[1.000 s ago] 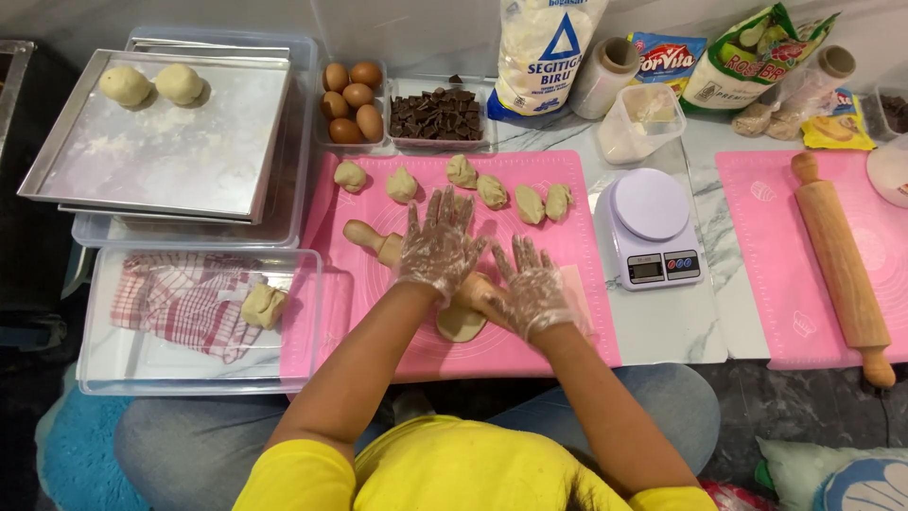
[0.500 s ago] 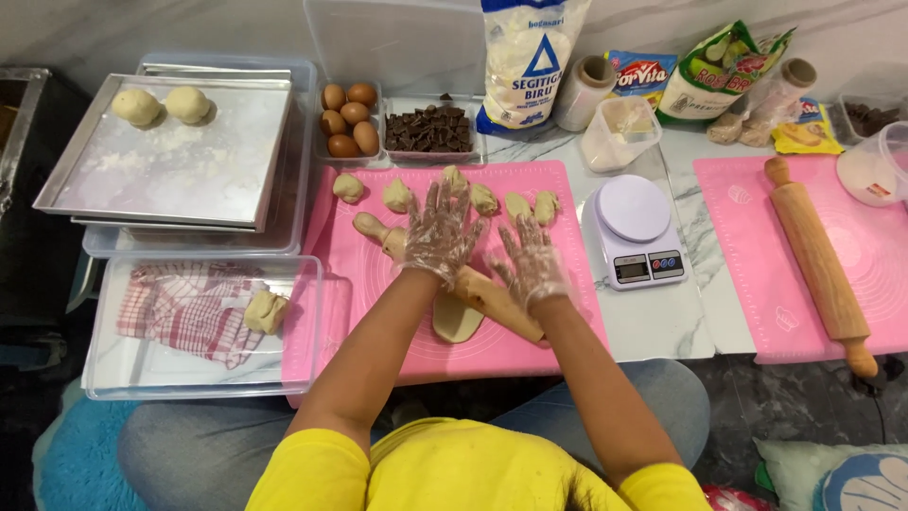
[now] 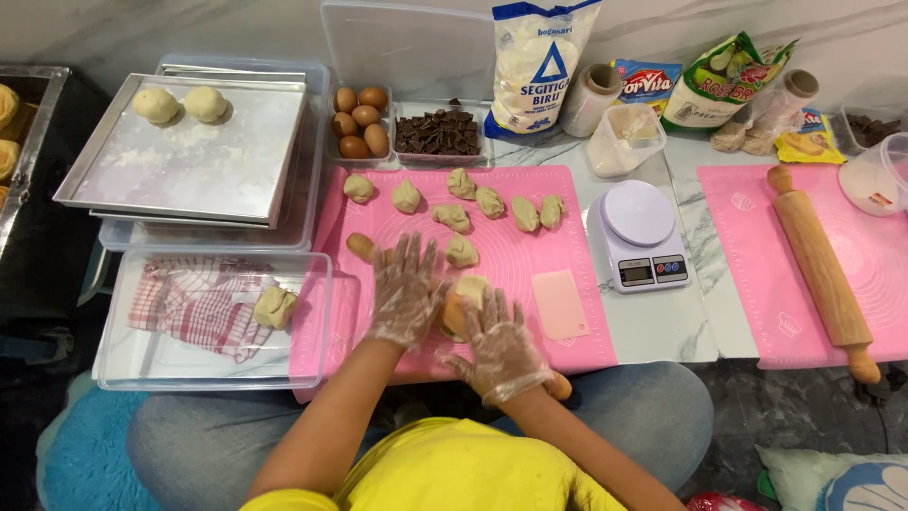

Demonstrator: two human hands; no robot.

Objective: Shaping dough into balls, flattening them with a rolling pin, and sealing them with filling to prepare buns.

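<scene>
A: In the head view, what is seen under the hands?

B: A wooden rolling pin [image 3: 454, 317] is pressed by both; the left hand [image 3: 405, 293] and the right hand [image 3: 498, 343] are laid flat on it, gloved, fingers spread, clamped on nothing; a flattened dough piece [image 3: 470, 289] is pinned beneath it on the pink mat [image 3: 567, 199].

A: And around it?

B: Dough lumps [image 3: 490, 202] are set in a row farther up the mat; a pale scraper [image 3: 560, 304] lies just beside the right hand; a scale [image 3: 639, 235] stands on the surface to the right.

A: What could go wrong?

B: The dough could be rolled unevenly or torn if pressure is not balanced; sticking to the pin is likely, since no flour is seen on the mat; the nearest lump [image 3: 461, 251] could be caught by the pin.
</scene>
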